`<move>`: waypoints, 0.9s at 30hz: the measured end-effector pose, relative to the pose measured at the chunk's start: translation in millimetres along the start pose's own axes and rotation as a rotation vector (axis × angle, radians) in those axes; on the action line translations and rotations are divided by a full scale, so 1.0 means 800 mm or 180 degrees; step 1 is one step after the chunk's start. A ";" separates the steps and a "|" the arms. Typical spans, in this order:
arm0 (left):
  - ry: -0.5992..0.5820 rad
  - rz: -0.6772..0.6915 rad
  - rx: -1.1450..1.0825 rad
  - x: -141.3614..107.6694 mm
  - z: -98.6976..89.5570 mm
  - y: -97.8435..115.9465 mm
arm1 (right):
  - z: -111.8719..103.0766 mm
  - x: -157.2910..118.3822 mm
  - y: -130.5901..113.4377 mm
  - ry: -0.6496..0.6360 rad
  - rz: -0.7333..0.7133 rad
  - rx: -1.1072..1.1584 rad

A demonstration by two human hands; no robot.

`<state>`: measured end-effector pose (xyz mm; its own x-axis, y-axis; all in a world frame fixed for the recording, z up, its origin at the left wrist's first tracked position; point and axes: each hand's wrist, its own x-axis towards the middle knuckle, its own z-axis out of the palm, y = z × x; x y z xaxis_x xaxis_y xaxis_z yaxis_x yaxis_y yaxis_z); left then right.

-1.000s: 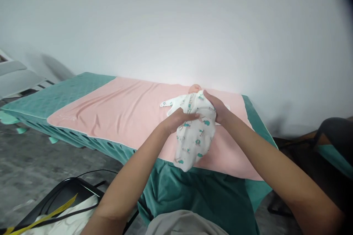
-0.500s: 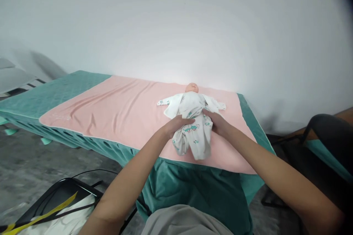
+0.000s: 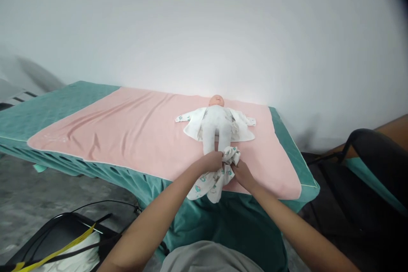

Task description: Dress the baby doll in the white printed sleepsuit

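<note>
A baby doll [image 3: 218, 118] lies on its back on a pink blanket [image 3: 153, 131], its head toward the wall and its white legs toward me. Its patterned white jacket [image 3: 194, 124] is spread open beneath it, sleeves out to both sides. At the doll's feet, my left hand [image 3: 213, 161] grips bunched white baby pants [image 3: 204, 185] printed with small green pictures. My right hand [image 3: 241, 173] is closed on the other side of the gathered cloth. The pant legs hang toward me over the bed's front edge. The doll's feet are hidden behind the hands and cloth.
The bed [image 3: 86, 93] has a green cover and stands against a white wall [image 3: 204, 29]. A black chair [image 3: 360, 178] is at the right. Another black chair [image 3: 47, 238] at lower left holds white cloth and a yellow strap [image 3: 73, 244].
Both hands have drawn the pants down from the doll's middle to its feet, toward me. The white legs now show, and the pants are bunched up. The view has shifted slightly.
</note>
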<state>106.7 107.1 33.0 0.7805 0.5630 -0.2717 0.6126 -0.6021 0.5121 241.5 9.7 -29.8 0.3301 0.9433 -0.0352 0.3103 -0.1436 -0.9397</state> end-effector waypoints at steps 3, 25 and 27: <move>-0.0108 0.0071 -0.0221 -0.003 -0.013 -0.003 | 0.002 0.001 0.017 0.0199 -0.0097 0.0031; 0.1280 0.0393 -0.2783 0.137 -0.075 -0.054 | -0.019 0.155 0.016 0.0905 0.0287 0.1610; 0.1163 0.0439 -0.2502 0.131 -0.080 -0.056 | -0.011 0.148 0.018 0.0818 0.0436 0.1842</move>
<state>153.2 229.5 34.0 0.6699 0.7412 0.0430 0.1474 -0.1895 0.9708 293.3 116.7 -44.8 0.5578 0.8158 -0.1527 -0.2567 -0.0054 -0.9665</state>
